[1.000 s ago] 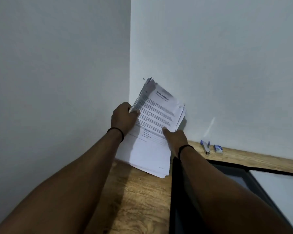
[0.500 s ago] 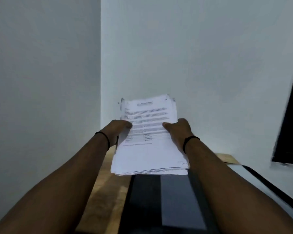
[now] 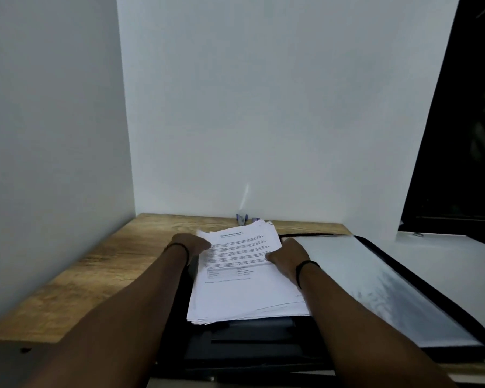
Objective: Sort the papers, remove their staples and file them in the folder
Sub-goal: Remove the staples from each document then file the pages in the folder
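A thick stack of printed white papers (image 3: 247, 292) lies over the left half of an open black folder (image 3: 252, 345) on the wooden desk. My left hand (image 3: 191, 243) holds the stack's left edge, thumb on the top sheet. My right hand (image 3: 287, 254) holds the right edge, thumb on top as well. The folder's right half carries a clear plastic sleeve (image 3: 375, 287). A small blue staple remover (image 3: 242, 219) stands at the back of the desk by the wall, partly hidden behind the papers.
The wooden desk (image 3: 90, 275) sits in a corner between two white walls. A dark window (image 3: 465, 135) is at the right, above a white ledge (image 3: 459, 264). Bare desk shows left of the folder.
Both hands brought the paper stack from upright in the air against the wall corner down and right, so it now lies flat over the folder's left half.
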Tool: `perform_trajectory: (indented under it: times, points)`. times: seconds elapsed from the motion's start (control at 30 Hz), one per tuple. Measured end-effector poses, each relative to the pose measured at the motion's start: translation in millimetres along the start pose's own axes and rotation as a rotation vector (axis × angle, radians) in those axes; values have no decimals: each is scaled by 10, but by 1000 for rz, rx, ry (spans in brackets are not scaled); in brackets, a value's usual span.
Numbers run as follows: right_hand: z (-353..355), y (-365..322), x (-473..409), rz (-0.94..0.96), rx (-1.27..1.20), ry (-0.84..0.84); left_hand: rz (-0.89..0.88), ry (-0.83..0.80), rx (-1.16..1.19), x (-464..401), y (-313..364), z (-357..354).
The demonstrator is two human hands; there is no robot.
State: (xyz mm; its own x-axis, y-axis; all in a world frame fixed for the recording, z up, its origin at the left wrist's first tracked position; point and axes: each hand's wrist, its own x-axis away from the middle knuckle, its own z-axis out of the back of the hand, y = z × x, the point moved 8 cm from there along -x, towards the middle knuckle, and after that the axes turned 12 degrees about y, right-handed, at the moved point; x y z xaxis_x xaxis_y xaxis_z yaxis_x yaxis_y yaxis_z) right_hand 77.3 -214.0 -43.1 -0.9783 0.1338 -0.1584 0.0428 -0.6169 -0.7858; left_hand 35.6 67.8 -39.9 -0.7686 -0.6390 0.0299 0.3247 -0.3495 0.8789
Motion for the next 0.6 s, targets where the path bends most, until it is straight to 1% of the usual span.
perform_trajectory:
  times: [0.03, 0.1, 0.17, 0.3, 0.43, 0.6]
  points:
    - [-23, 43, -40, -12, -5, -11, 14, -28, 19, -9, -32, -4]
    - [-39, 64, -54, -27, -26, -22, 59, -93, 129, -69, -120, -51]
    - [-43, 39, -14, -34, -32, -26, 67, -119, 181, -73, -103, -45]
    - [-171, -175, 173, -12, -23, -21, 23, -52, 114, -93, -127, 202]
    - [-440, -471, 431, 19, -10, -42, 3, 11, -47, -163, -360, 630]
    - [-763, -792, 734, 90, 87, -34, -120, 116, -342, -188, -553, 1184]
